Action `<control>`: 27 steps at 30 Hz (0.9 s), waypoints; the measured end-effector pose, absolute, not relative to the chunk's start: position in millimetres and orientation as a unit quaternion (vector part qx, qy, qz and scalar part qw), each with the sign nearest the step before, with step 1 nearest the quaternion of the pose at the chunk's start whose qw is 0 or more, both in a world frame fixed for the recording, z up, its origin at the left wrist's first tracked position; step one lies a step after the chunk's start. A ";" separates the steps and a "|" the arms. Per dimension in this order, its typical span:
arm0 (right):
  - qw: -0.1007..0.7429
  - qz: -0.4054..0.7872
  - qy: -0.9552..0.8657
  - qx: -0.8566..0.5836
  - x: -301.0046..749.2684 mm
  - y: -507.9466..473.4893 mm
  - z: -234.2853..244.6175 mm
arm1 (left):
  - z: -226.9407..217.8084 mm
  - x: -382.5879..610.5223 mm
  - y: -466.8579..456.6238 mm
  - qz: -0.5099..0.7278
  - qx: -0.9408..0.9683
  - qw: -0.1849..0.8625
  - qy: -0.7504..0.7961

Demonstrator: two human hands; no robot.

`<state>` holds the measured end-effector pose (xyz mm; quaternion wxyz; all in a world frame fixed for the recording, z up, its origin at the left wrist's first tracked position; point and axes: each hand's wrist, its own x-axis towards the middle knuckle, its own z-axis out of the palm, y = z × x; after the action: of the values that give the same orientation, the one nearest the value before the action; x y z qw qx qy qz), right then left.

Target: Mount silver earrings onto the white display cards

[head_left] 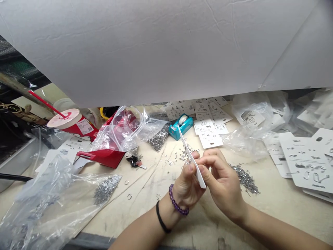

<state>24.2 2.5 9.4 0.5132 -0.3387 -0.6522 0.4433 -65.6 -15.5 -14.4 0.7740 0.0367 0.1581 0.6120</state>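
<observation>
A white jewelry display card (197, 173) stands nearly edge-on to me between my hands. My left hand (186, 185), with a purple bead bracelet and a black band at the wrist, pinches the card's lower part. A small metal ring (188, 161) shows by the left thumb, against the card. Fingers of my right hand (223, 184) are closed at the card's other face; whether they also hold a small piece is hidden. Just beyond the hands lie scattered tiny metal bits (182, 156). Beside the right hand is a pile of silvery metal pieces (246, 178).
A teal tape dispenser (181, 125) stands behind the hands. Carded jewelry (208, 133) lies behind it, and more cards (307, 163) at right. At left are plastic bags (70, 194), a red scoop (105, 157) and a paper cup (75, 123). A white panel (166, 52) hangs above.
</observation>
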 end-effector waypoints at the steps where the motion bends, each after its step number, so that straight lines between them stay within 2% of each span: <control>1: 0.512 0.439 -0.656 -0.339 24.9 3.3 8.9 | -15.3 -66.3 -15.8 0.612 0.033 0.776 0.153; 8: 0.467 0.459 -0.697 -0.293 35.0 17.1 10.6 | -7.5 -73.4 -12.1 0.602 0.033 0.789 0.120; 12: 0.452 0.413 -0.742 -0.275 40.3 22.1 16.5 | -4.0 -72.9 -10.1 0.602 0.067 0.783 0.140; 16: 0.396 0.378 -0.794 -0.263 48.1 30.1 22.4 | -3.4 -72.1 -6.9 0.596 0.132 0.769 0.188; 22: 0.319 0.494 -0.749 -0.304 58.6 51.2 22.4 | 3.3 -83.0 2.8 0.599 0.225 0.716 0.280; 27: 0.316 0.626 -0.632 -0.329 62.5 61.1 16.3 | 15.3 -96.9 7.3 0.619 0.220 0.687 0.311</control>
<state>62.5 61.1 16.3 0.3164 -0.3292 -0.6318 0.6264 -96.9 7.3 15.3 0.6871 0.2201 0.3109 0.6187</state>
